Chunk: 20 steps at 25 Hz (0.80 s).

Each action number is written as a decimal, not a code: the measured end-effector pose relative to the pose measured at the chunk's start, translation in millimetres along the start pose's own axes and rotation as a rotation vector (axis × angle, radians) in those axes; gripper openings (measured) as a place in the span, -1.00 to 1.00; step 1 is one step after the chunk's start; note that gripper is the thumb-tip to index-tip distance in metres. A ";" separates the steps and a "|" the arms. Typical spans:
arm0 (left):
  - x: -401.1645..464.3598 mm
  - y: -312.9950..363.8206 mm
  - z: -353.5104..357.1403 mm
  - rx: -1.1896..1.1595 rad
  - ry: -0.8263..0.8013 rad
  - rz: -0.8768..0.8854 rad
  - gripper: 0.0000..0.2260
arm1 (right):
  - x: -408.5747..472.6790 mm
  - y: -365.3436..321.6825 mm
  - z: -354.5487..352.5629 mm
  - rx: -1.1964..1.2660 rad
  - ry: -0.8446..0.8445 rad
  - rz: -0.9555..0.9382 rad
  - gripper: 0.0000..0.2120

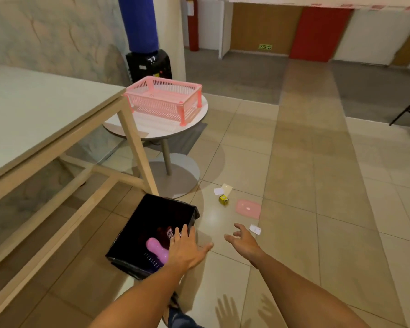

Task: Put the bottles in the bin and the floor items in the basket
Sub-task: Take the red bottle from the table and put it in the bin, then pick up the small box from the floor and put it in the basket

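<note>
We see the right hand (pixel 244 242), empty with fingers spread, nearest the white wrapper (pixel 255 229) lying just beyond it; left hand (pixel 187 250), open, hovers over the bin (pixel 137 230) holding a pink bottle (pixel 158 250).

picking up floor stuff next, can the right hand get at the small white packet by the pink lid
Probably yes. The right hand is open and empty, and the white packet lies on bare floor tile just past its fingers, with nothing between them. The pink lid lies farther off.
</note>
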<state>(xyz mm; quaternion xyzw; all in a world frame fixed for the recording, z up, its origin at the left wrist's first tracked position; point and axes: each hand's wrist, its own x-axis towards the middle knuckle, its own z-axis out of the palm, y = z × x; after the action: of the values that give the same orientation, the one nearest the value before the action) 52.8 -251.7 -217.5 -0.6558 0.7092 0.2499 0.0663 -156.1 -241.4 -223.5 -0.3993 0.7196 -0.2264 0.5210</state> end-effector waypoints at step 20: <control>79.9 142.9 24.7 0.076 -0.053 0.186 -0.10 | 27.4 49.1 -126.5 0.193 0.146 0.068 -0.33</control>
<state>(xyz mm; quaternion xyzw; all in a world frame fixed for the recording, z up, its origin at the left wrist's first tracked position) -101.1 -310.3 -234.4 -0.5774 0.7739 0.2454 0.0865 -294.2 -246.6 -230.6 -0.3049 0.7436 -0.3053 0.5107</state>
